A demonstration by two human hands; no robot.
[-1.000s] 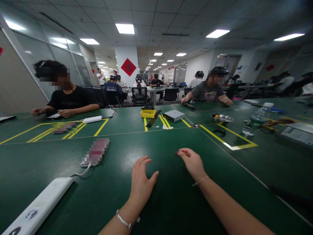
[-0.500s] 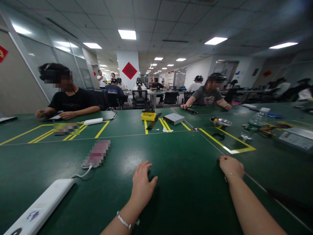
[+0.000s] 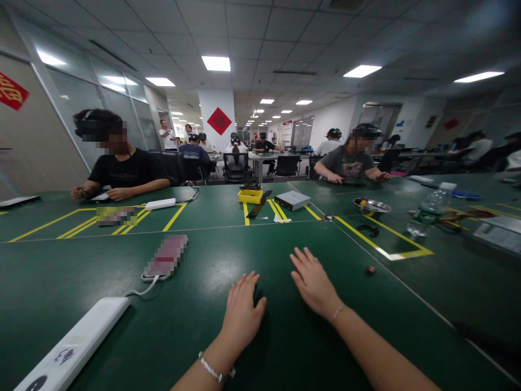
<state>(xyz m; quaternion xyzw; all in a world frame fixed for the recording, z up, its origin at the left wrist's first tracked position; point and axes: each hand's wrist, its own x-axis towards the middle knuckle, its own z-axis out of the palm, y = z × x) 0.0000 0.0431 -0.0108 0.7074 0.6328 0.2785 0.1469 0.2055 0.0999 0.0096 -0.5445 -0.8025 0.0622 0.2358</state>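
Note:
My left hand rests low over the green table, fingers stretched out and thumb apart, with nothing in it. To its right, my right hand is also open and empty, its fingers spread and pointing away to the left. A small reddish-brown object lies on the table to the right of my right hand, apart from it; it is too small to name. Left of my left hand lies a phone with a white cable running from it to a white power strip.
Farther back stand a yellow bin, a grey box, a metal bowl and a water bottle. A black curved piece lies inside yellow tape. Two people sit across the table, one on each side.
My right hand has opened from a fist and moved left towards my left hand. The small reddish-brown object now shows on the table where the fist was. My left hand has barely moved.

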